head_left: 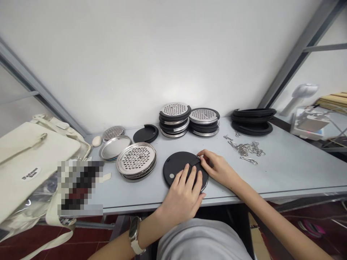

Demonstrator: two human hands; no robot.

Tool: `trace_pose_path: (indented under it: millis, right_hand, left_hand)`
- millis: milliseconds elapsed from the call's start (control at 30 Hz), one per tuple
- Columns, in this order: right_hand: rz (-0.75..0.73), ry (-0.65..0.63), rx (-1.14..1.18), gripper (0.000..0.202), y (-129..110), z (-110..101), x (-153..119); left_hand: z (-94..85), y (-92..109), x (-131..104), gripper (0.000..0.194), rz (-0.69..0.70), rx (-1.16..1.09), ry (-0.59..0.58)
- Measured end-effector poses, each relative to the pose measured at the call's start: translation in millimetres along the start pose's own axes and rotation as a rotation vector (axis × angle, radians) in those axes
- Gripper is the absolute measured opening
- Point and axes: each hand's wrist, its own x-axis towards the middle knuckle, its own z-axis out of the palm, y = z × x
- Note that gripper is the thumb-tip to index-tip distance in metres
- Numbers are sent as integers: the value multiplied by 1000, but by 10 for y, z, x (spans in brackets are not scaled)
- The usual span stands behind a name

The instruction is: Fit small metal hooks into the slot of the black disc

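Observation:
A round black disc (pixel 177 164) with a small grey dot lies near the front edge of the table. My left hand (pixel 185 189) rests flat on it, fingers spread over its right half. At the disc's upper right edge, my right hand (pixel 213 164) pinches a small metal clip (pixel 199 156) between thumb and forefinger. To the left of the disc sits a stack of perforated metal plates (pixel 136 159). Several loose metal clips (pixel 246 148) are heaped to the right, beyond my right hand.
Stacks of black rings with perforated plates (pixel 175 119) stand by the wall, beside a black holder (pixel 145 134). Black rings (pixel 252 122) are piled back right. A metal lid (pixel 115 147) and a cream bag (pixel 32 169) are on the left; a white device (pixel 309 122) stands far right.

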Motion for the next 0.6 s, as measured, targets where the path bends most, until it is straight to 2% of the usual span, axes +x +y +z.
trace_pose_path:
  millis: [233, 600]
  right_hand:
    - [16, -17, 8, 10, -32, -12, -4]
    - [-3, -9, -7, 11, -22, -1, -3]
  left_hand:
    - [3, -2, 2, 55, 2, 5, 6]
    - [-14, -3, 0, 55, 4, -12, -13]
